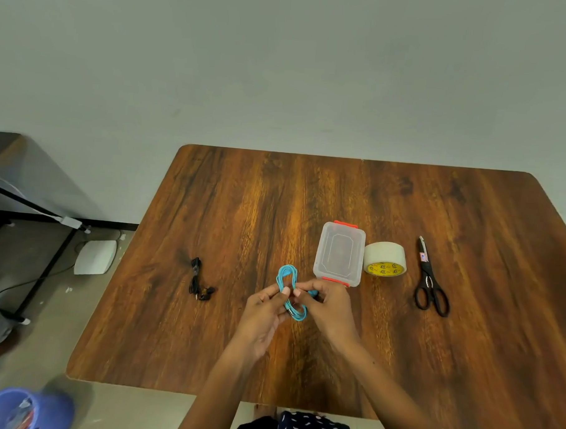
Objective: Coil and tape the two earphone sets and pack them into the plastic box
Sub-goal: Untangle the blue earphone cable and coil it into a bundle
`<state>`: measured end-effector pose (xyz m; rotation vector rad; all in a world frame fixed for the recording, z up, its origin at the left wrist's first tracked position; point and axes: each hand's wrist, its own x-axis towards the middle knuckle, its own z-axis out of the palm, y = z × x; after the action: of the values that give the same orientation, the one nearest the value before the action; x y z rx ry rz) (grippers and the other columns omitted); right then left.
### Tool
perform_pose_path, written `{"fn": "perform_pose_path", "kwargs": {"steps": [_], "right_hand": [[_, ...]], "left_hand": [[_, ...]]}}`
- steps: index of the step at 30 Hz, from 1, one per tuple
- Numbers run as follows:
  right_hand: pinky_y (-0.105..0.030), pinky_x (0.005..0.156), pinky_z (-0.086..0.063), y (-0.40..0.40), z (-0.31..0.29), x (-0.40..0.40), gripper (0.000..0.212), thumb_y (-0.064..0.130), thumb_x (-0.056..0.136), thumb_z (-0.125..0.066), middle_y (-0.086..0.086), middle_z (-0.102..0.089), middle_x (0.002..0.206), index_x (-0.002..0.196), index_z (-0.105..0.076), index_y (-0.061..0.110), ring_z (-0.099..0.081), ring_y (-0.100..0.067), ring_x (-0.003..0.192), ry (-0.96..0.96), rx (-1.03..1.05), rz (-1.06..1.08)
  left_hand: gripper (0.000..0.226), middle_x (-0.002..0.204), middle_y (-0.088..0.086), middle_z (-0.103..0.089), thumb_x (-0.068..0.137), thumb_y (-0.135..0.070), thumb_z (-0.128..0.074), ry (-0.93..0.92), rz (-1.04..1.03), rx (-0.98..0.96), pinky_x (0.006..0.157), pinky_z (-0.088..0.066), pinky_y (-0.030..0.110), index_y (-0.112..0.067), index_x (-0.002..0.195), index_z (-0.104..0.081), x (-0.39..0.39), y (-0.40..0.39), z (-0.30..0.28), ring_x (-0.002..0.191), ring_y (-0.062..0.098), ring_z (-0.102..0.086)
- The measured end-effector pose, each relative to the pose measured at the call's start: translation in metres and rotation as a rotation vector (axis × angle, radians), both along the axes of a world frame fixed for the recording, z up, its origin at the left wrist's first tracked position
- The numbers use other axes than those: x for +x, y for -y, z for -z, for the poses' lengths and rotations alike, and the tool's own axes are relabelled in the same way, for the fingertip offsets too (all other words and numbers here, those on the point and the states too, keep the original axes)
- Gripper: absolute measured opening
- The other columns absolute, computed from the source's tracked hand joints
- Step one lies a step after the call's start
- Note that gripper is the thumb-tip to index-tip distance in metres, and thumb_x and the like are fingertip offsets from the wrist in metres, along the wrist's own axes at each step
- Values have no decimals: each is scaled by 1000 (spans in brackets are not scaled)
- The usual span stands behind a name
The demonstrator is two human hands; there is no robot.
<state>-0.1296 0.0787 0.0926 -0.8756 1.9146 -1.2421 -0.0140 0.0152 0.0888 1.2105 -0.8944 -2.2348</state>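
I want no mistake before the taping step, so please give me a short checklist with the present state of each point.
1. Blue earphones coiled into loops: ok.
2. Coil held by both hands, left hand and right hand pinching its middle: ok.
3. Tape roll on the table, right of the plastic box, seemingly within reach: ok.
4. Scissors lying further right: ok.
5. A hand free to take tape: not ok, both are busy.
6. Box open for packing: not ok, the lid appears on.
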Motion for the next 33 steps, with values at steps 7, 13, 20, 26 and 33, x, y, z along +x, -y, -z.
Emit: {"fn": "perform_pose_path", "kwargs": {"steps": [7, 13, 20, 26, 33], "right_hand": [[-15, 81, -54, -4, -4, 13, 21, 11, 84, -69, 3, -72, 102, 105, -73, 13, -66, -3, 92, -114, -36, 4], [-6, 80, -49, -2, -5, 16, 22, 10, 86, -67, -1, -71, 107, 108, -71, 12, -63, -1, 93, -165, -21, -46], [-19, 91, -50, 2, -6, 18, 30, 15, 83, -71, -2, -70, 112, 113, -69, 11, -63, -8, 102, -300, 32, -102], [-6, 77, -42, 2, -1, 28, 27, 13, 84, -69, -2, -71, 106, 110, -70, 12, -64, -9, 95, -442, 9, -27], [-21, 74, -56, 0, 9, 12, 19, 5, 78, -72, 11, -71, 87, 93, -74, 17, -67, -2, 84, -64, -87, 125]], "left_hand": [[30, 114, 22, -66, 99, -8, -43, 1, -1, 49, 80, -57, 30, 6, 121, -57, -4, -5, -3, 96, 22, -67], [30, 110, 19, -67, 101, -10, -40, -20, -3, 100, 89, -50, 34, 5, 120, -59, -4, -6, -10, 98, 22, -64], [53, 99, 14, -67, 102, -38, -23, -137, 68, 230, 85, -46, 38, -3, 127, -54, 2, -1, -14, 91, 22, -62], [53, 125, 4, -65, 98, -54, -23, -127, 134, 189, 105, -38, 48, -25, 126, -57, 1, -8, -7, 121, 19, -55], [24, 107, 10, -72, 99, -18, -47, 40, 2, -6, 93, -49, 39, -12, 111, -67, -10, -16, -3, 103, 20, -67]]}}
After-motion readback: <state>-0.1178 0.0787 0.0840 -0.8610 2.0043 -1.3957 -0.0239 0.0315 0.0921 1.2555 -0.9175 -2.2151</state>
